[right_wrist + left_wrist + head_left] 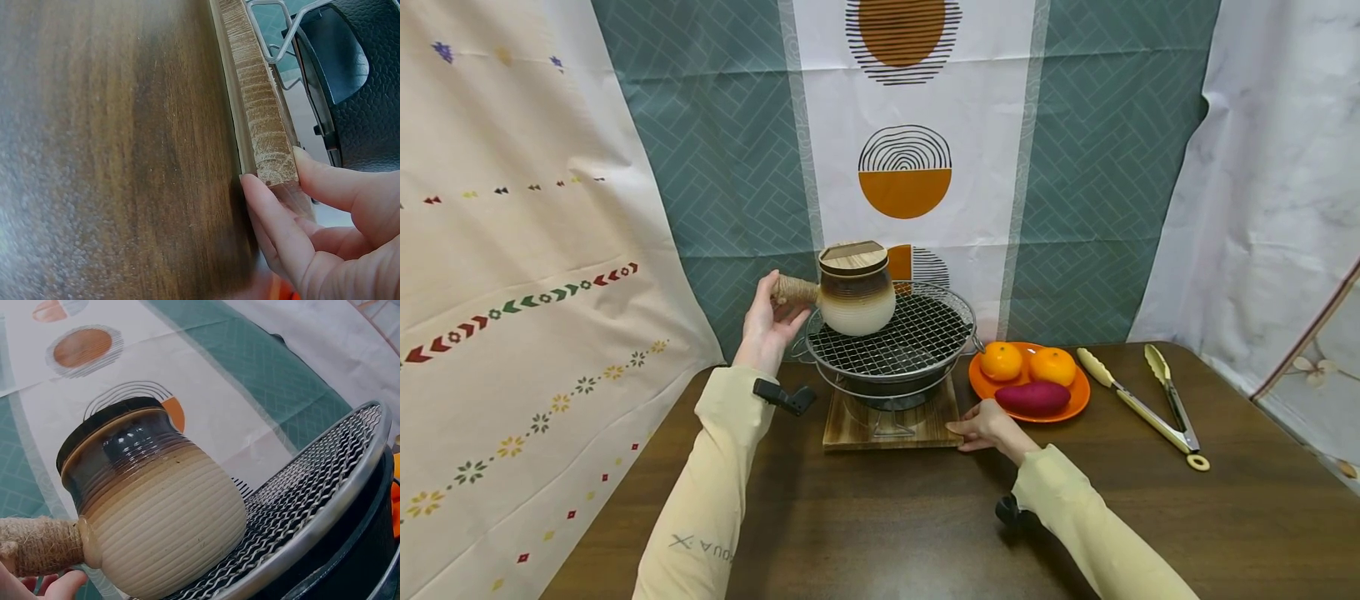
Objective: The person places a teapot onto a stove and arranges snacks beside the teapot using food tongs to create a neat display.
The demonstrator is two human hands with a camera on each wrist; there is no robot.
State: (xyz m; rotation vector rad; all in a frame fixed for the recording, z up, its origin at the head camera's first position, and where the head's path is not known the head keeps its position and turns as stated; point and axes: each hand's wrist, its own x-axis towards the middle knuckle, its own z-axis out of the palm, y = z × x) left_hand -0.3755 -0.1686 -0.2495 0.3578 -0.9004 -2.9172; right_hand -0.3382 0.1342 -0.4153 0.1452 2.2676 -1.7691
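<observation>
A ceramic pot [856, 292], dark at the top and cream below, sits on the left part of a round wire grill grate [917, 333]. It has a wooden lid [853, 257] and a twine-wrapped side handle [44, 545]. My left hand [769, 325] grips that handle, thumb below it in the left wrist view. Under the grate, the black stove body [375, 81] stands on a square wooden board [850, 429]. At the board's front right corner, my right hand [988, 429] pinches the edge, thumb on top and fingers beneath.
Right of the stove, an orange plate [976, 392] bears two oranges [1002, 362] and a purple sweet potato [1032, 399]. Farther right, tongs [1150, 412] lie spread on the brown table [865, 525]. Patterned cloths [722, 125] hang behind and on both sides.
</observation>
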